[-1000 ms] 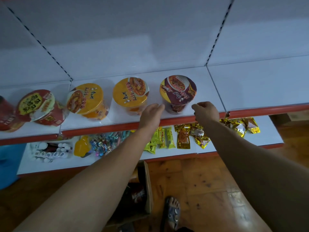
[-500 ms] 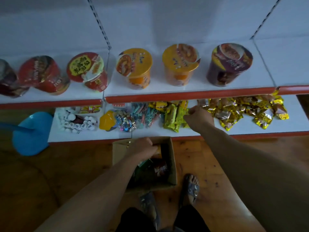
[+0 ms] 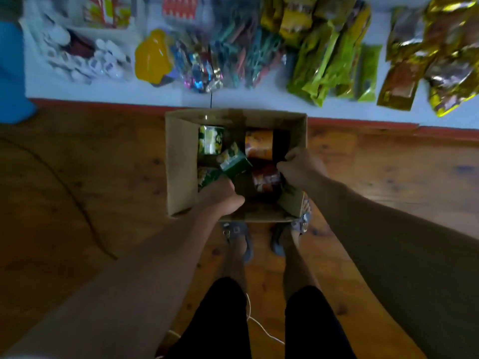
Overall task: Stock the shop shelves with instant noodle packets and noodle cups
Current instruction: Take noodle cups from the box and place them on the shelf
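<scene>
An open cardboard box [image 3: 181, 161] stands on the wooden floor below the shelf, with several noodle cups lying inside. My left hand [image 3: 220, 196] reaches in at the near left and grips a green noodle cup [image 3: 234, 161], which is tilted. My right hand [image 3: 302, 168] is in the box's right side, its fingers curled round a dark red noodle cup [image 3: 267, 177]. An orange cup [image 3: 259, 143] and another green cup [image 3: 210, 139] lie at the far end of the box.
The low white shelf [image 3: 108, 92] with a red edge carries green snack packets [image 3: 326, 73], gold packets [image 3: 440, 73], sweets [image 3: 202, 71] and small white bottles [image 3: 85, 60]. A blue bin [image 3: 13, 73] stands at the left. My sandalled feet [image 3: 241, 239] are just behind the box. A cable [image 3: 77, 203] lies on the floor.
My view has dropped from the upper shelf of cups to the box. Both hands came down from the shelf edge into the box and closed on cups.
</scene>
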